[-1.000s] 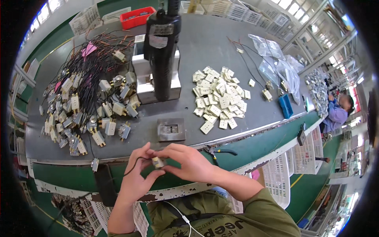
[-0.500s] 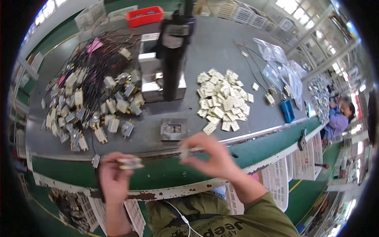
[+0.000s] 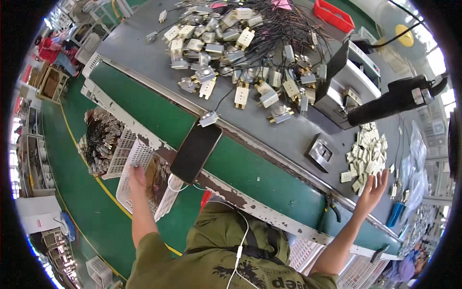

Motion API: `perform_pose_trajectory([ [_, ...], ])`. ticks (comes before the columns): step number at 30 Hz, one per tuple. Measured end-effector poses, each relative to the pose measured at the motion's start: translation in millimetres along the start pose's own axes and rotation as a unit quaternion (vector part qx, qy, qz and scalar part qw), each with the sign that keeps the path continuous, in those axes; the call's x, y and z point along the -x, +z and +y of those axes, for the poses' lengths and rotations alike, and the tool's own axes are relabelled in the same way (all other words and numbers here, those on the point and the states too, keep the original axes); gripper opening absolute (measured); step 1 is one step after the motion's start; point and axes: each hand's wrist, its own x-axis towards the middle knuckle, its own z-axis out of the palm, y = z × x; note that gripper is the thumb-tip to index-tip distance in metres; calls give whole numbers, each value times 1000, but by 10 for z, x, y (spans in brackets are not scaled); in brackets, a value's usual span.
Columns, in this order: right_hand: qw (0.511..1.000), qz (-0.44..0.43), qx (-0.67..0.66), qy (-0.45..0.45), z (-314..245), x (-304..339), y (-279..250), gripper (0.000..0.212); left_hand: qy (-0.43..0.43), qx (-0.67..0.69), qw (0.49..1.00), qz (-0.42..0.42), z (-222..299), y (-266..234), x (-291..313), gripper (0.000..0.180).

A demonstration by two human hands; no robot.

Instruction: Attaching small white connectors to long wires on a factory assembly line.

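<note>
My left hand is low at the left, over a white plastic basket beside the bench. Its fingers are mostly hidden, and a small grey spot shows at their tips; whether it grips anything is unclear. My right hand is raised with fingers spread and nothing in it. It is at the near edge of a pile of cream socket plates. Wired socket assemblies with cream faces and metal housings lie heaped on the grey table. A small metal block fixture sits left of the plates.
A press with a black arm stands at the right. A black phone lies on the green bench edge, a cabled piece at its top. Pliers, a red bin, a blue box and plastic bags are around.
The view has swung left. My left hand has moved from the bench front, where it held a socket assembly, to the basket. My right hand has opened and moved right.
</note>
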Motion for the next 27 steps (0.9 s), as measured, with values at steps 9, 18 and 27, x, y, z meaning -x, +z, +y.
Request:
perform_pose_trajectory([
  [9, 994, -36, -105, 23, -422, 269, 183, 48, 335, -367, 868, -7, 839, 1683, 392, 36],
  [18, 971, -173, -152, -62, -930, 447, 526, 46, 433, -565, 573, -407, 796, 4335, 2264, 33],
  [27, 780, -470, -401, 104, -1574, 853, 593, 60, -138, -310, 667, -663, 917, 3974, 3296, 13],
])
